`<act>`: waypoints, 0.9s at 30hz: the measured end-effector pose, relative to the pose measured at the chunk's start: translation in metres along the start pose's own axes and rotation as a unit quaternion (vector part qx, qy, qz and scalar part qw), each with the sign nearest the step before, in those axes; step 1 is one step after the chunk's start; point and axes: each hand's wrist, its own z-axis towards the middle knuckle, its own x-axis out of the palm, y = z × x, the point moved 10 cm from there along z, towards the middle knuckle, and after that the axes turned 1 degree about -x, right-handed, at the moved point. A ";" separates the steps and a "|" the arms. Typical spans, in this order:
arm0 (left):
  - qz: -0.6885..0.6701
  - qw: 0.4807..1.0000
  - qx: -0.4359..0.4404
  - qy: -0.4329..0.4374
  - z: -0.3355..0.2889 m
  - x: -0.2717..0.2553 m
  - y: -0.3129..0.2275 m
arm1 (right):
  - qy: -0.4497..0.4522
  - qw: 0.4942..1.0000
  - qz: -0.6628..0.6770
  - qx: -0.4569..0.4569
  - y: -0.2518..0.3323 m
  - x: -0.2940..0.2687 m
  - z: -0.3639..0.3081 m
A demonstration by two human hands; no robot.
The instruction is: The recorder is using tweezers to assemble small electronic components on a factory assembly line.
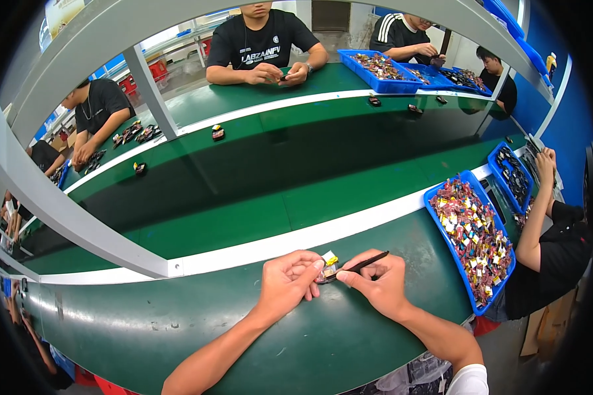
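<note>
Above the near green tabletop, my left hand pinches a small electronic assembly with a yellow and white piece on top. My right hand is closed around a slim black tool, tapered like tweezers. The tool's lower end meets the assembly between both hands; its exact contact is too small to make out. Left-hand fingers partly cover the assembly.
Right of my hands stands a blue tray heaped with small wired parts. A green conveyor belt beyond carries several small black units. A grey frame post curves down at left. Co-workers sit across and at right.
</note>
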 end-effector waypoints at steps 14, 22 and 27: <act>0.035 0.999 -0.011 -0.029 -0.001 -0.003 0.002 | -0.010 1.000 -0.005 0.000 0.004 0.002 -0.002; 0.028 0.999 -0.009 -0.024 -0.001 -0.003 0.000 | -0.005 0.985 -0.101 -0.141 0.025 0.006 -0.006; 0.035 0.999 -0.013 -0.020 -0.001 -0.002 0.000 | -0.008 0.985 -0.096 -0.145 0.027 0.007 -0.007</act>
